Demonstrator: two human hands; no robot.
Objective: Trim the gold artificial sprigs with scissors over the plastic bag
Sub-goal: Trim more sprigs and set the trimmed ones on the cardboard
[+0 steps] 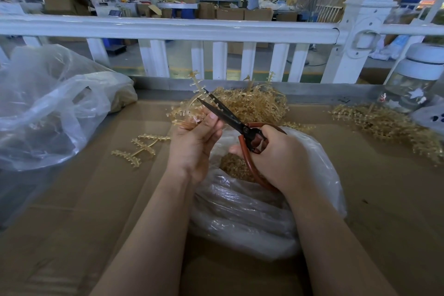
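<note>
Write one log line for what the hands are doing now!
left hand: holds gold sprig | right hand: grips scissors, blades open at sprig | plastic bag: below hands, trimmings inside

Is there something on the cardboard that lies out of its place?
One gold sprig lies alone on the cardboard, left of the plastic bag, apart from the two heaps behind. Nothing looks damaged.

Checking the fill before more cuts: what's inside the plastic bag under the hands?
Through the plastic bag's open mouth, a heap of gold trimmings shows. The right hand and the scissors cover the rest, so its depth is unclear.
</note>
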